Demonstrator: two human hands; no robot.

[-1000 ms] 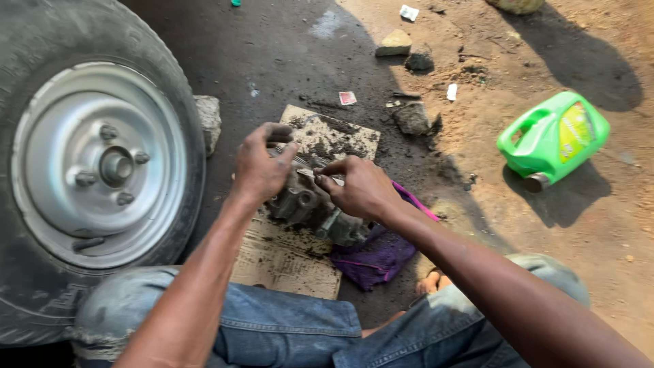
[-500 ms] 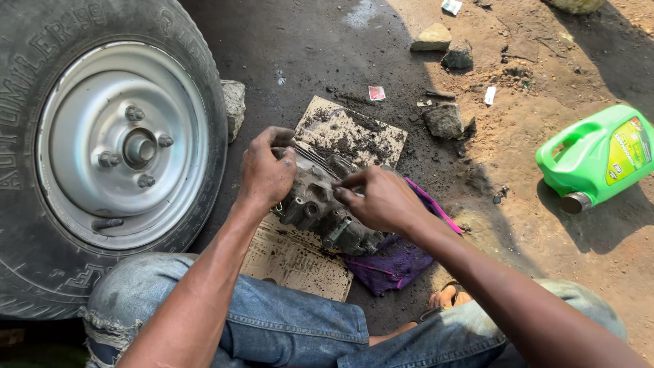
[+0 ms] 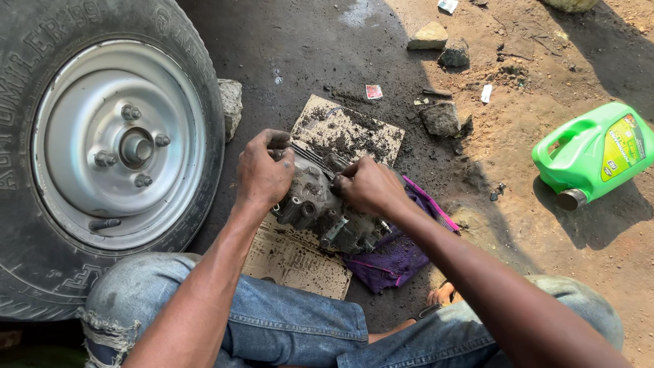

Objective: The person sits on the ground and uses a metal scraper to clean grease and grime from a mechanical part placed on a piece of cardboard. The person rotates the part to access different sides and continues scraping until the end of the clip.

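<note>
I've got a grimy metal part [image 3: 325, 215] dead centre, sitting on a dirty sheet of cardboard [image 3: 340, 133] on the ground, just in front of my knees. My left hand [image 3: 264, 172] is clamped over its upper left end, fingers curled round the top edge. My right hand [image 3: 368, 185] is on its upper right side, fingers pressed together and pinching something small against the part; I can't tell what, it's hidden under the fingertips. A purple rag [image 3: 398, 255] lies under the part's right end, spilling off the cardboard. To the left stands a big tyre [image 3: 197, 88] with a grey steel rim [image 3: 82, 136], and a stone [image 3: 231, 102] is wedged against its tread. Farther out on the right, a green jug [image 3: 596, 153] lies on its side on the sandy dirt, well apart from my hands. More rocks [image 3: 439, 117] and scraps of litter sit beyond the cardboard on the dark, oily ground.
</note>
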